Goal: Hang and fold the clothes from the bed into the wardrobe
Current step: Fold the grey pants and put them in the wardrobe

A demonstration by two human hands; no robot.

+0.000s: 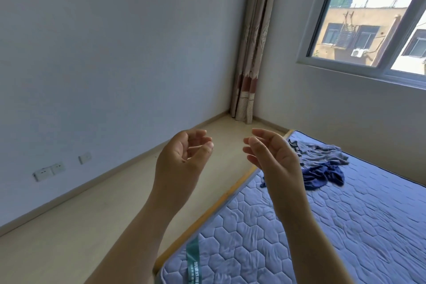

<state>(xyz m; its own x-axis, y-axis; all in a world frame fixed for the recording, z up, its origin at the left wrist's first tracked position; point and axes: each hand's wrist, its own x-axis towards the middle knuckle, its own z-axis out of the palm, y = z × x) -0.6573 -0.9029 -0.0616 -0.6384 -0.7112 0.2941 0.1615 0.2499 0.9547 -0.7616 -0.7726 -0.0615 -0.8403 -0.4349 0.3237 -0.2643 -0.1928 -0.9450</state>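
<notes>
Both my hands are raised in front of me, palms facing each other, fingers loosely curled and holding nothing. My left hand (184, 157) hovers over the floor beside the bed. My right hand (274, 157) is above the bed's near edge. On the bed (345, 226), a quilted blue mattress, lie a crumpled grey garment (322, 152) and a dark blue garment (322, 176) at its far end, partly hidden behind my right hand. No wardrobe is in view.
Beige floor (92, 226) runs along the white wall on the left, which carries wall sockets (49, 172). A patterned curtain (251, 53) hangs in the corner. A window (373, 21) is above the bed on the right.
</notes>
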